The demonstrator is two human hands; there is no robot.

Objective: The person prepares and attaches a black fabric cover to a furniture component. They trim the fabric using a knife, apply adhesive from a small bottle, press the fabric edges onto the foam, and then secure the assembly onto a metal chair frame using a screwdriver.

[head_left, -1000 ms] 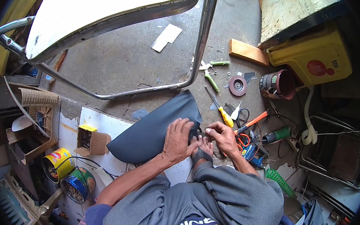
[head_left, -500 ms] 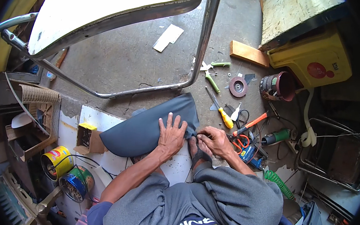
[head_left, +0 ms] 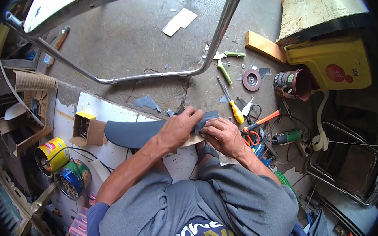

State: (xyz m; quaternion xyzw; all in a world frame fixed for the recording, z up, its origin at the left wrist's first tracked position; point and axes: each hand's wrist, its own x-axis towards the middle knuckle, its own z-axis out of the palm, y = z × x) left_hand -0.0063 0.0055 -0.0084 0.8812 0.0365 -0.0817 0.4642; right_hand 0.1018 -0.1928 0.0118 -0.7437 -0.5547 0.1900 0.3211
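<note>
A curved dark grey covered piece (head_left: pixel 132 132) lies across in front of me, tilted, with a pale underside showing along its near edge. My left hand (head_left: pixel 177 129) is closed over its right part, fingers curled round the covering. My right hand (head_left: pixel 221 137) pinches the dark covering at the near right edge, close beside my left fingers; the fingertips are partly hidden. My right foot is mostly hidden under the piece. A yellow screwdriver (head_left: pixel 236 111) and an orange-handled tool (head_left: pixel 263 121) lie just beyond my right hand.
A metal chair frame (head_left: pixel 154 76) stands ahead. At right are a wood block (head_left: pixel 263 47), grinding disc (head_left: pixel 251 80), green pliers (head_left: pixel 224 72), paint can (head_left: pixel 292 85) and yellow plastic stool (head_left: pixel 328 63). At left are a cardboard box (head_left: pixel 93 133) and tins (head_left: pixel 53 157).
The dark piece has tipped and flattened, showing its pale underside. My left hand went from spread on top to gripping its edge, and my right hand moved up beside it. The view has shifted slightly.
</note>
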